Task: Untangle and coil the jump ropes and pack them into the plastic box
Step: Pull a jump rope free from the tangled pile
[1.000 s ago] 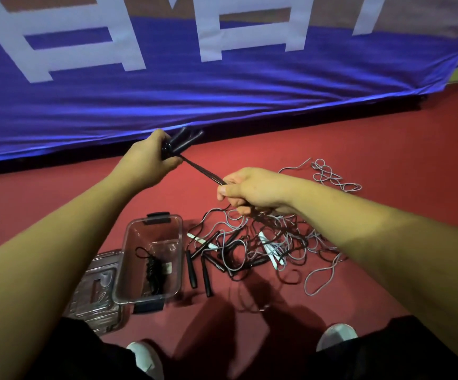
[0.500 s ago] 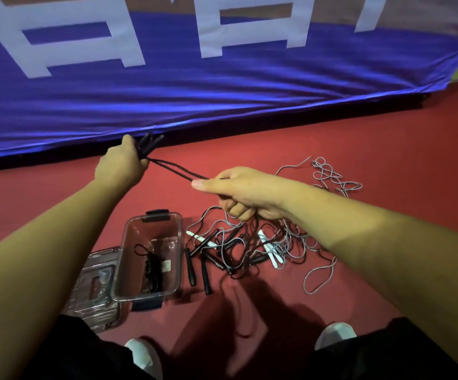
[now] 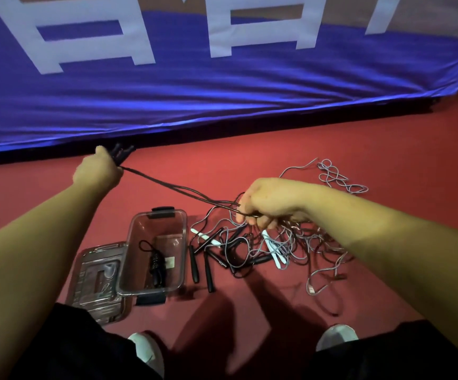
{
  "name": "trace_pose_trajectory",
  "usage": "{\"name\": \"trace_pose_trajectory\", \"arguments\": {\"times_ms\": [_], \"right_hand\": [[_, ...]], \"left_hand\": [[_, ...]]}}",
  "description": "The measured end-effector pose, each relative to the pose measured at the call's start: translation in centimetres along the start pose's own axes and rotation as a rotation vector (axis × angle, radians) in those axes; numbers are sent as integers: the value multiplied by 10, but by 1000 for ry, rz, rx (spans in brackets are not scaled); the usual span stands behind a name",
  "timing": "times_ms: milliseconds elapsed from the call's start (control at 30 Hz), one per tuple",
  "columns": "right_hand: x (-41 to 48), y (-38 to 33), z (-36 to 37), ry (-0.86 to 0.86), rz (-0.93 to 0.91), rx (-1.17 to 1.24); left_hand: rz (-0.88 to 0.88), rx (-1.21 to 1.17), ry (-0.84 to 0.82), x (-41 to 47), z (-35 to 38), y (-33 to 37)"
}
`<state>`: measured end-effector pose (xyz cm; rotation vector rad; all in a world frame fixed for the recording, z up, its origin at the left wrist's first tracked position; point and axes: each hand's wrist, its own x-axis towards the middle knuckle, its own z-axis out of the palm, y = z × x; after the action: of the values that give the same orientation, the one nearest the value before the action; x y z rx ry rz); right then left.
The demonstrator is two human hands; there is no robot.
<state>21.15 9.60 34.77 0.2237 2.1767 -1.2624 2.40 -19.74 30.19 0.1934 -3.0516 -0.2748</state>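
- Bottom edge: two white shoes (image 3: 145,349) stand on the red floor (image 3: 359,138).
- Lower left: a clear lid (image 3: 96,278) lies flat, touching the open plastic box (image 3: 128,256) just to its right. One coiled black rope (image 3: 156,266) lies inside the box.
- Centre right: the tangle of black and grey jump ropes (image 3: 304,242), with loose black handles (image 3: 193,263) and white handles (image 3: 276,253), lies on the floor just right of the box.
- Right hand (image 3: 271,201): it hovers right above the tangle, knuckles up. Its fingers are curled round a doubled black rope (image 3: 173,187) where it leaves the pile.
- That rope runs taut, two strands side by side, with its long axis from centre right up to upper left.
- Left hand (image 3: 99,170): at the rope's far end, arm stretched out, fist closed round paired black handles (image 3: 121,153) that poke out beyond it.
- The unfreed length lies down and right of both hands, so the right hand is the nearer one to work it loose.
- Farthest: a blue banner (image 3: 222,91) with white letters.
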Motion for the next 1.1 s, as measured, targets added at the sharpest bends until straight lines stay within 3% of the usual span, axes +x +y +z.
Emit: {"name": "trace_pose_trajectory", "arguments": {"times_ms": [200, 267, 400, 500, 633, 733, 833, 933, 1033, 1100], "right_hand": [[-8, -10, 3, -136, -196, -125], [-8, -9, -2, -110, -276, -60], [0, -9, -27, 144, -300, 371], [9, -4, -48, 352, -278, 569], [23, 13, -66, 604, -193, 598], [31, 30, -81, 788, -134, 487], [36, 54, -96, 894, -54, 114], [31, 72, -97, 811, -113, -172], [33, 82, -81, 541, -168, -267], [42, 85, -69, 364, -120, -306]], "left_hand": [[167, 149, 27, -9, 13, -2], [247, 229, -23, -19, 16, 1], [406, 436, -390, -57, 27, 21], [622, 423, -622, -88, 40, 44], [972, 336, -813, -138, 41, 76], [1099, 275, -884, -156, 19, 95], [1147, 63, -952, -161, -12, 98], [1091, -359, -1070, -171, -45, 99], [1055, -661, -866, -167, -70, 105], [858, -896, -751, -152, -74, 105]]}}
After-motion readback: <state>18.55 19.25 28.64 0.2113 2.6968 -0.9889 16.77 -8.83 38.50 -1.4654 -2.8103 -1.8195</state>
